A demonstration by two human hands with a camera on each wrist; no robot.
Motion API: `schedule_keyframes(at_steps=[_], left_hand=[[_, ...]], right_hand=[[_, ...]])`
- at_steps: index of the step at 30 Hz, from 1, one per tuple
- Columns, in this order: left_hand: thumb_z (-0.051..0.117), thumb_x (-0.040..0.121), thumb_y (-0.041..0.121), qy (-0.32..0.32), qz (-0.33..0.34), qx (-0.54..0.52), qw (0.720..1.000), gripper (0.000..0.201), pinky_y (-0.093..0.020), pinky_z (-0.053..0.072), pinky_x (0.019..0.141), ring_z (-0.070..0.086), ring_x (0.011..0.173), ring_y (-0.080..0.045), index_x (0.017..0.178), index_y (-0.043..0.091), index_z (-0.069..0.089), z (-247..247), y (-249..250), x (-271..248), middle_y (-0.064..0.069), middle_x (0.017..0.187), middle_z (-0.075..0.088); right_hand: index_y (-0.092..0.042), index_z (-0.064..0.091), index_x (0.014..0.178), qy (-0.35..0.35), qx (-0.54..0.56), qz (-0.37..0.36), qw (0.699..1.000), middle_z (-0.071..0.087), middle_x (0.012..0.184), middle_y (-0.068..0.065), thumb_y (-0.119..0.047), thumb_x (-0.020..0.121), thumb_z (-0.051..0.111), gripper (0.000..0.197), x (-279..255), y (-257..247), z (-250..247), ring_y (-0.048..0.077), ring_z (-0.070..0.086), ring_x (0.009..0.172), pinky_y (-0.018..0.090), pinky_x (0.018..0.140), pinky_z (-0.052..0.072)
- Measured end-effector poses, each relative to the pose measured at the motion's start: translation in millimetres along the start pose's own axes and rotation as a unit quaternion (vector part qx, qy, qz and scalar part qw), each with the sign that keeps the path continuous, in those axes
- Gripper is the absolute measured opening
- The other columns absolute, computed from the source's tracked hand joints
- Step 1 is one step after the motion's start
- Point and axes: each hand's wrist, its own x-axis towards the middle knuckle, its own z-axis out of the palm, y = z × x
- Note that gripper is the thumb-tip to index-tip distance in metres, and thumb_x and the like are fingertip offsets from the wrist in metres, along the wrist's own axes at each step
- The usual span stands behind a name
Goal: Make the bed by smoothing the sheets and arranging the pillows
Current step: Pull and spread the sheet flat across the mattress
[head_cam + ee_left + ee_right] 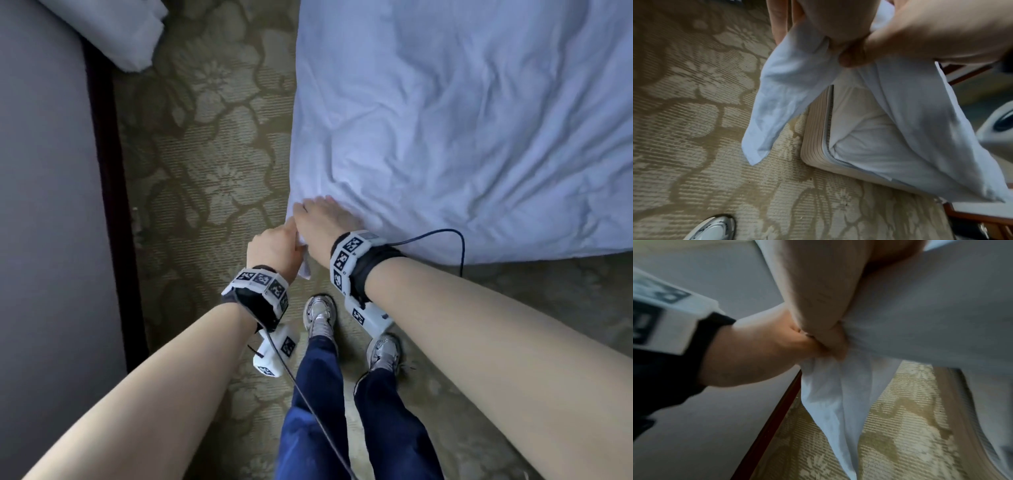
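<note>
- The rumpled white cotton duvet (462, 130) filled the head view's right half, its near corner at the frame's centre.
- The patterned beige carpet (212, 144) lay under that corner; a slack tail could drag there, I judged.
- My right hand (325, 222) clutched the corner from above.
- My left hand (274, 248) pinched the hanging tail; yanking unevenly might skew the cover.

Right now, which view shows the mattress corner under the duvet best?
The left wrist view: the duvet corner is lifted, baring the mattress corner, with its piped edge and the tucked white sheet. The head view hides it under the duvet and both hands. The right wrist view shows mostly hanging fabric and carpet.
</note>
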Motion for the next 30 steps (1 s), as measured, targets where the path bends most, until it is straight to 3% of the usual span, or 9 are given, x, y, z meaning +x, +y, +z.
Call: schedule_keyframes(at_steps=[2, 6, 8, 10, 11, 16, 22, 26, 30], left_hand=[[0.051, 0.088, 0.022, 0.022, -0.02, -0.038, 0.999, 0.026, -0.036, 0.043, 0.066, 0.062, 0.082, -0.037, 0.114, 0.018, 0.056, -6, -1, -2, -0.011, 0.088, 0.066], [0.059, 0.084, 0.03, 0.025, -0.05, -0.085, 0.995, 0.039, -0.035, 0.05, 0.079, 0.061, 0.099, -0.025, 0.123, 0.03, 0.053, -26, -1, 4, 0.001, 0.11, 0.064], [0.058, 0.087, 0.028, 0.044, -0.17, -0.132, 0.976, 0.034, -0.036, 0.048, 0.087, 0.06, 0.105, -0.027, 0.121, 0.02, 0.059, -48, 6, 18, -0.002, 0.118, 0.063], [0.047, 0.091, 0.022, 0.037, -0.318, -0.135, 0.938, 0.023, -0.036, 0.047, 0.085, 0.06, 0.098, -0.03, 0.095, 0.008, 0.065, -79, 21, 29, -0.008, 0.11, 0.065], [0.044, 0.091, 0.016, 0.029, -0.321, -0.118, 0.939, 0.022, -0.036, 0.049, 0.084, 0.061, 0.094, -0.032, 0.087, 0.007, 0.063, -94, 33, 34, -0.011, 0.103, 0.066], [0.052, 0.084, 0.008, 0.111, -0.121, -0.065, 0.984, 0.012, -0.03, 0.043, 0.072, 0.057, 0.084, -0.025, 0.089, 0.017, 0.057, -162, 123, 56, -0.002, 0.081, 0.058], [0.057, 0.088, 0.01, 0.214, 0.037, -0.232, 0.948, 0.027, -0.011, 0.039, 0.065, 0.056, 0.089, -0.01, 0.108, 0.027, 0.06, -227, 294, 74, 0.007, 0.093, 0.06], [0.052, 0.089, 0.003, 0.246, 0.105, -0.28, 0.922, 0.037, -0.026, 0.04, 0.09, 0.061, 0.109, -0.024, 0.124, 0.01, 0.063, -242, 419, 70, -0.009, 0.113, 0.069], [0.049, 0.083, 0.01, 0.216, 0.181, -0.279, 0.918, 0.045, -0.03, 0.043, 0.088, 0.061, 0.11, -0.031, 0.126, 0.014, 0.062, -244, 543, 57, -0.013, 0.114, 0.069]], right_hand=[[-0.009, 0.054, 0.121, -0.015, -0.001, 0.005, 1.0, 0.06, 0.113, 0.011, -0.005, 0.093, 0.045, 0.03, -3, 0, -16, 0.031, 0.061, 0.102, 0.035, 0.071, 0.043], [-0.019, 0.053, 0.132, 0.038, 0.089, 0.035, 0.995, 0.06, 0.111, 0.015, -0.002, 0.091, 0.047, 0.045, -37, 23, -45, 0.033, 0.059, 0.103, 0.033, 0.075, 0.046], [-0.024, 0.055, 0.13, 0.093, 0.157, 0.045, 0.982, 0.062, 0.104, 0.016, 0.0, 0.086, 0.048, 0.051, -56, 37, -60, 0.035, 0.06, 0.097, 0.036, 0.076, 0.053], [-0.024, 0.059, 0.125, 0.152, 0.205, 0.059, 0.965, 0.066, 0.096, 0.015, 0.0, 0.082, 0.05, 0.05, -69, 53, -74, 0.032, 0.062, 0.087, 0.036, 0.071, 0.054], [-0.022, 0.061, 0.121, 0.173, 0.222, 0.071, 0.957, 0.066, 0.093, 0.015, 0.0, 0.082, 0.052, 0.046, -76, 61, -81, 0.03, 0.061, 0.083, 0.034, 0.068, 0.053], [-0.01, 0.057, 0.101, 0.239, 0.236, 0.115, 0.935, 0.066, 0.087, 0.021, -0.013, 0.085, 0.058, 0.016, -112, 111, -121, 0.039, 0.061, 0.083, 0.037, 0.068, 0.047], [-0.004, 0.055, 0.103, 0.314, 0.298, 0.158, 0.888, 0.065, 0.099, 0.025, -0.032, 0.097, 0.053, 0.028, -179, 208, -167, 0.041, 0.055, 0.096, 0.039, 0.079, 0.043], [-0.004, 0.057, 0.098, 0.363, 0.315, 0.189, 0.856, 0.064, 0.09, 0.026, -0.026, 0.096, 0.055, 0.022, -234, 287, -197, 0.042, 0.057, 0.09, 0.039, 0.076, 0.044], [-0.006, 0.061, 0.094, 0.424, 0.314, 0.234, 0.817, 0.068, 0.085, 0.023, -0.025, 0.093, 0.058, 0.02, -282, 372, -216, 0.041, 0.062, 0.082, 0.039, 0.073, 0.05]])
